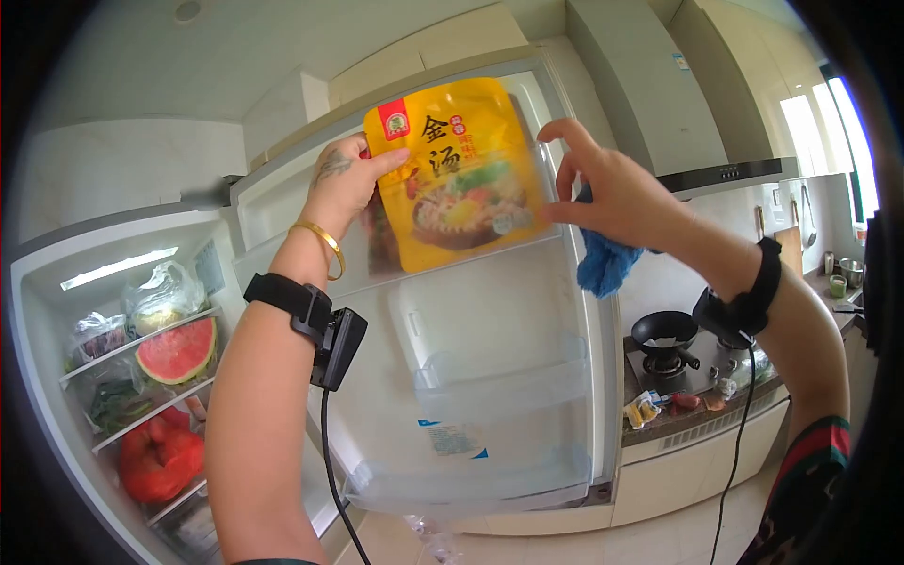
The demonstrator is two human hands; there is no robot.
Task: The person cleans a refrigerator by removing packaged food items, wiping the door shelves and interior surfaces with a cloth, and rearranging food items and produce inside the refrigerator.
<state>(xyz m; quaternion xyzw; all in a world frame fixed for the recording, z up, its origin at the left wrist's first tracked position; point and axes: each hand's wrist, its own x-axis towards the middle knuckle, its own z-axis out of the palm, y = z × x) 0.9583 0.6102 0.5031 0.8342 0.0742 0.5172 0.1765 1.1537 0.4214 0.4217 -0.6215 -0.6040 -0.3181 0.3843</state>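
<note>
My left hand (350,174) is closed on the upper left edge of a yellow food packet (457,179), its thumb across the front. The packet hangs upright before the top shelf of the open fridge door (499,315), with a dark reddish packet (381,240) partly hidden behind it. At the packet's right side, my right hand (612,188) has its fingers spread and curved, the thumb near or at the packet's edge. Behind and below that hand hangs a blue cloth (603,254).
Fridge shelves (141,344) at left hold a cut watermelon (177,350), a red bag (160,457) and bagged food. Clear door bins (471,480) sit lower down. At right are a wok (664,330) on a stove and a range hood (725,174).
</note>
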